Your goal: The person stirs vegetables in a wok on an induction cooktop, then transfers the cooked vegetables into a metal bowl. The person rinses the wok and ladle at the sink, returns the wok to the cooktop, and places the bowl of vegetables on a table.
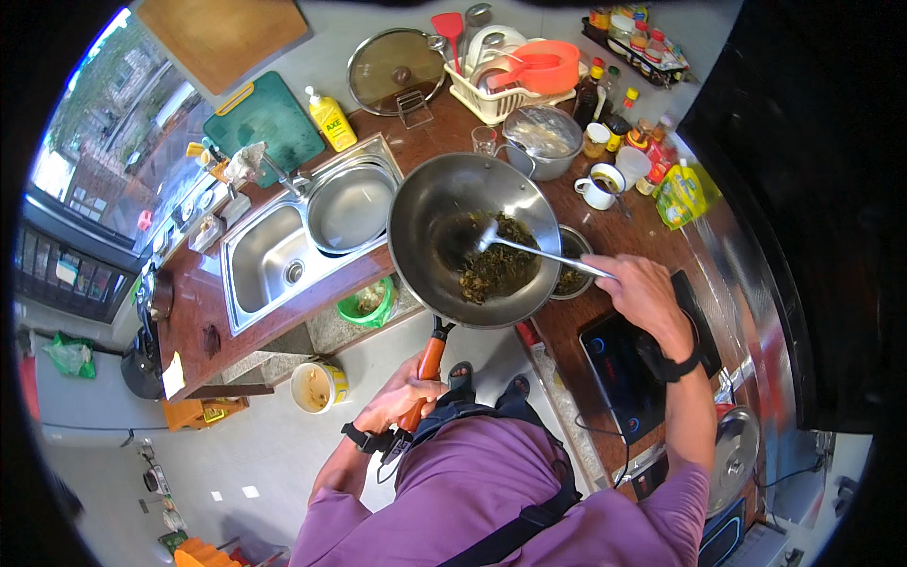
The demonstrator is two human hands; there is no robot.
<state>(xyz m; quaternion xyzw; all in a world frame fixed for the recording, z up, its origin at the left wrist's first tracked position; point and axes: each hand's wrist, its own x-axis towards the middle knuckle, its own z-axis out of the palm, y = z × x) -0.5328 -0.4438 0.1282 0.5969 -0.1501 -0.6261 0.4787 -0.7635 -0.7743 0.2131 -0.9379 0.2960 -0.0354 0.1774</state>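
Note:
My left hand (405, 394) grips the orange-brown handle (431, 360) of a large steel wok (432, 205), which is held up in front of me over the counter corner. In my right hand (641, 290) is a metal spatula (542, 253); its blade is inside the wok, at the edge of a heap of dark green chopped cooked greens (499, 259). The greens lie on the wok's right side, with dark liquid around them. Partly hidden under the wok's right rim, a round metal bowl (584, 244) holds similar dark greens.
An induction cooktop (609, 375) lies below my right forearm. Left of the wok is a double sink (258, 248) with a steel basin (352, 209) in it. Behind stand a lidded pot (549, 166), an enamel mug (599, 188), sauce bottles (587, 99) and a dish rack (489, 106).

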